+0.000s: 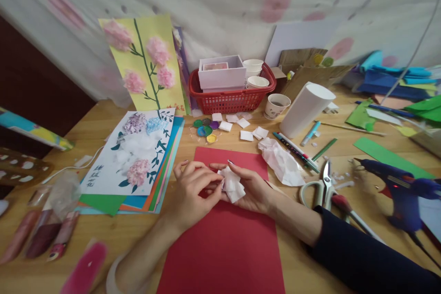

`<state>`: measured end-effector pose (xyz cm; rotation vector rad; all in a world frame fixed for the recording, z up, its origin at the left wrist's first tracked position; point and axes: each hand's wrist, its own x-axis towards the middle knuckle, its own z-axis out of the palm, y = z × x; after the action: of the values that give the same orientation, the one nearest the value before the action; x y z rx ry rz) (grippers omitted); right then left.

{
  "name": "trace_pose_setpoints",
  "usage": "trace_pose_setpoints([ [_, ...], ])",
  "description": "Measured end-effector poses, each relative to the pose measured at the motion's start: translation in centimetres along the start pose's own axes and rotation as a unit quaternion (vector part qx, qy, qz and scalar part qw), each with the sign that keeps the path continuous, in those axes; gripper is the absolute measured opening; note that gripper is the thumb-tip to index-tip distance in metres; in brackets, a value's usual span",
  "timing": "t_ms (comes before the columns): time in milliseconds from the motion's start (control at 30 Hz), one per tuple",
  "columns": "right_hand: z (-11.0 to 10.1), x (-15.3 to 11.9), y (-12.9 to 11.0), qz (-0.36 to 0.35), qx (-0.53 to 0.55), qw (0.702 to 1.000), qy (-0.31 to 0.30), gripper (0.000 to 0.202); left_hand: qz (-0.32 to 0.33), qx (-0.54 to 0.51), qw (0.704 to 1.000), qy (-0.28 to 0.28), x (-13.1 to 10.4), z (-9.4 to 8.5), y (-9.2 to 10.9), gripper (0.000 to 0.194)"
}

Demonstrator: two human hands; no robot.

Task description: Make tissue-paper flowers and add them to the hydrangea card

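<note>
A small wad of white tissue paper (234, 187) is between my two hands, above a sheet of red paper (223, 248). My left hand (200, 186) pinches the left edge of the tissue with thumb and fingertips. Cupped beneath it, my right hand (253, 188) holds the tissue against its fingers with the thumb on top. The fingers under the tissue are partly hidden. To the right lies a larger crumpled piece of white tissue (280, 161). Several folded white squares (246, 135) are scattered behind the red sheet.
At right lie scissors (322, 186), a blue glue gun (392, 188), a brush (354, 218) and pens (294, 149). A paper roll (306, 110), paper cup (276, 105) and red basket (230, 102) stand behind. Flower pictures (110, 151) on coloured sheets lie left, near paint pots (206, 129).
</note>
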<state>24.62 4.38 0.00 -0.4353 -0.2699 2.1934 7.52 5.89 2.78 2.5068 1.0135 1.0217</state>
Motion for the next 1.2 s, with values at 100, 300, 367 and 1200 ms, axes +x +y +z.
trace_pose_setpoints([
  [100,0.1,-0.1,0.0,-0.001,-0.002,1.000,0.008,0.028,-0.020,-0.015,1.000,0.001,-0.1,0.2,-0.3,0.013],
  [300,0.4,-0.1,0.0,-0.010,-0.013,1.000,0.003,0.025,-0.199,-0.194,0.961,0.002,-0.5,0.3,-1.3,0.009],
  [367,0.3,-0.1,0.0,-0.011,-0.029,0.999,0.010,0.025,-0.279,-0.299,0.913,0.003,-0.4,0.4,-1.5,0.013],
  [1200,1.0,-1.0,0.8,-0.140,-0.350,0.923,0.073,0.032,-0.002,-0.094,0.996,0.007,-0.2,-0.3,-0.6,0.010],
])
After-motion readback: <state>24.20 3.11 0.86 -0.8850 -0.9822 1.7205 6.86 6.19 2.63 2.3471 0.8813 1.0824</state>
